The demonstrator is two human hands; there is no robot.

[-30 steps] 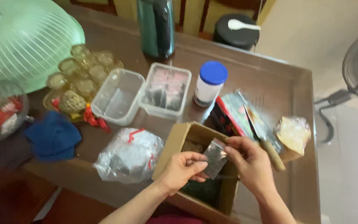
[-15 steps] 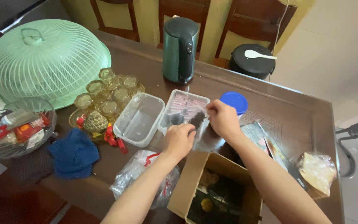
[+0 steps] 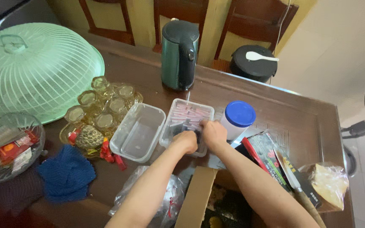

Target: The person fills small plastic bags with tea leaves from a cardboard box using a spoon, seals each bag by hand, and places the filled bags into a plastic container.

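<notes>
fingertips of both hands [image 3: 199, 139] hidden inside clear container [image 3: 189, 118], cardboard box [image 3: 199, 202] cut off below

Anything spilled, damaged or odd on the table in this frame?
Nothing spilled or broken. The table is just crowded. Both hands, left hand and right hand, are in the clear plastic tub of packets. A knife lies loose on packets near the right edge, blade exposed, the only mildly odd item.

Both hands [image 3: 199, 137] press what looks like a dark packet into the clear plastic tub [image 3: 186, 122] of sachets.

mint-green mesh cover [image 3: 34, 69] (ribbed), blue-lidded jar [image 3: 238, 119], 1 dark-green kettle [image 3: 179, 55].
</notes>
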